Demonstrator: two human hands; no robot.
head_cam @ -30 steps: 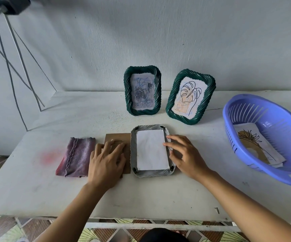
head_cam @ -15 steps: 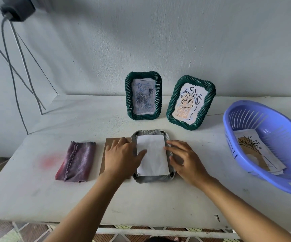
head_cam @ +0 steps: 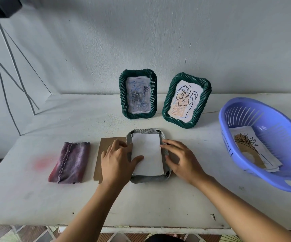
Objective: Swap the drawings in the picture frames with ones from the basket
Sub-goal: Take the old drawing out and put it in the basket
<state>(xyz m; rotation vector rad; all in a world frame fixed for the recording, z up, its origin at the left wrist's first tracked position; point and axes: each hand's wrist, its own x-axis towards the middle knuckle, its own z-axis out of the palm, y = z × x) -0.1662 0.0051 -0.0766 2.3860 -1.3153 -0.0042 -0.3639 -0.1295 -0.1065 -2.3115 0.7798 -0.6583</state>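
White paper (head_cam: 146, 152) lies in the grey frame (head_cam: 148, 179) flat on the table; only its blank side shows. Left hand (head_cam: 116, 159) lies flat, hiding part of the brown board (head_cam: 104, 145), thumb on the paper. Right hand (head_cam: 181, 159) has loose fingers touching the frame's right edge. Blue basket (head_cam: 270, 130) holds drawings (head_cam: 251, 151); their small writing is too blurry to read

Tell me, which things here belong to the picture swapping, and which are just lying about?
Job: face-down frame, sheet, backing board, rose frame, leaf frame, basket, drawings, left hand, right hand.
Lying about: cloth, wall box.
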